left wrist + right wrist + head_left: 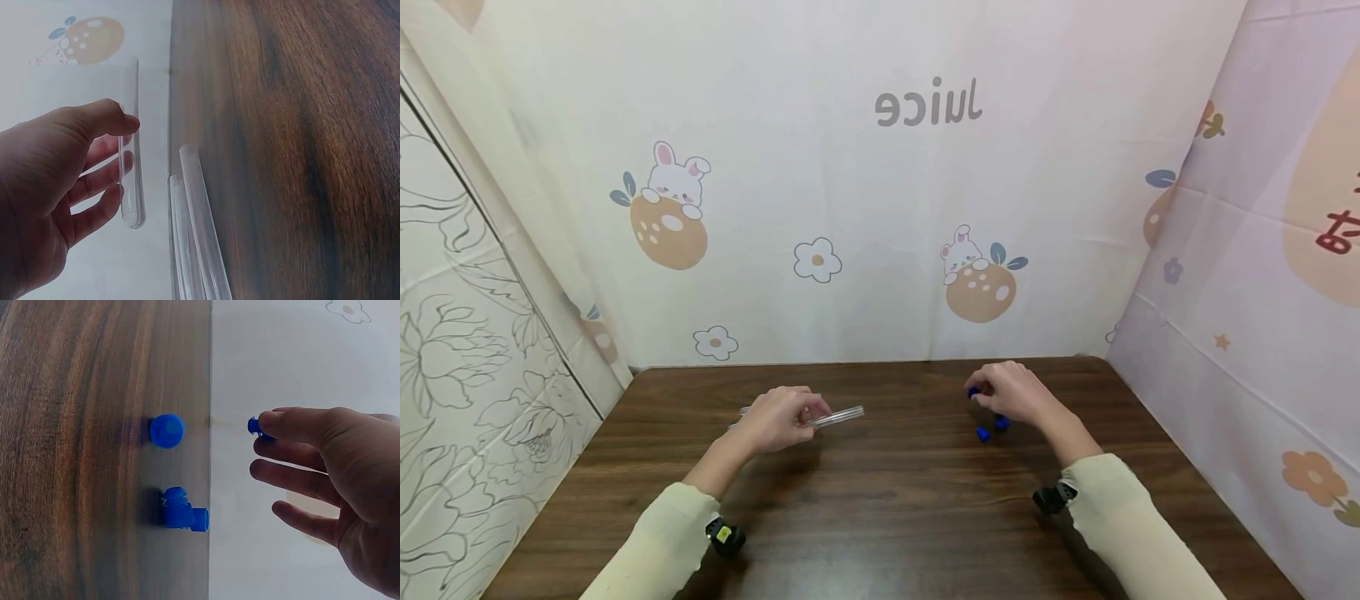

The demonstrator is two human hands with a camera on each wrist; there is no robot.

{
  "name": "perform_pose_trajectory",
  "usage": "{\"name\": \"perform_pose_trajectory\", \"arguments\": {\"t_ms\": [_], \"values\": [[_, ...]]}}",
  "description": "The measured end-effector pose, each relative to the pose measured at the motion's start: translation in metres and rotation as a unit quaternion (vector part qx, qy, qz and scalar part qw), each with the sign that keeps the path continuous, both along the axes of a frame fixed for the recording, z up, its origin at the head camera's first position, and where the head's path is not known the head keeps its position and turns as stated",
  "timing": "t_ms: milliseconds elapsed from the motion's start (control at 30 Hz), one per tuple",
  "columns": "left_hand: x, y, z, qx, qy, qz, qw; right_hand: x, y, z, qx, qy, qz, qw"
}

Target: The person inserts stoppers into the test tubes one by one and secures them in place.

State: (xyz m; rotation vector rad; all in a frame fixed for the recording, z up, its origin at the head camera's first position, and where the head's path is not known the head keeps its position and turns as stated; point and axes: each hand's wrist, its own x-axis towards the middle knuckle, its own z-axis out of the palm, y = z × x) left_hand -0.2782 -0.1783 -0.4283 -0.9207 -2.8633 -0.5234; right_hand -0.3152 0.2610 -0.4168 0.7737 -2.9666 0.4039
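Note:
A clear test tube (130,200) is held between the thumb and fingers of my left hand (784,419), raised over the table's left half. In the left wrist view its rounded end points down past the fingers. Below that hand lie more clear test tubes (205,228), side by side on the wood. My right hand (1011,392) pinches a small blue stopper (254,425) between thumb and index finger, with the other fingers loosely spread. More blue stoppers lie beneath it: one with its round top (167,431) facing the camera, and others bunched together (179,512).
The dark wooden table (880,517) reaches back to a printed curtain (865,183). Another printed cloth (1240,250) hangs along the right side, and a flower-patterned panel (475,350) stands at the left. Each wrist carries a small black camera (726,537).

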Motion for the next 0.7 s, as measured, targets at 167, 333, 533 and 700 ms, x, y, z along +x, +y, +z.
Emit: {"name": "perform_pose_trajectory", "arguments": {"t_ms": [167,333,533,700], "values": [[0.0001,-0.0022,-0.0011,0.003,0.009,0.007,0.9999,0.0029,0.0004,0.0008,-0.008,0.016,0.003,0.9998],[0.0001,-0.0053,-0.0007,-0.001,0.014,0.012,0.9998,0.0029,-0.0011,0.0015,-0.017,0.036,0.007,0.9992],[-0.0006,-0.0071,0.0000,0.008,0.038,0.007,0.9992,0.0052,-0.0029,0.0005,-0.049,0.053,0.004,0.9974],[0.0004,-0.0078,0.0018,0.012,0.043,0.015,0.9989,0.0069,-0.0040,-0.0006,-0.072,0.061,0.005,0.9956]]}}
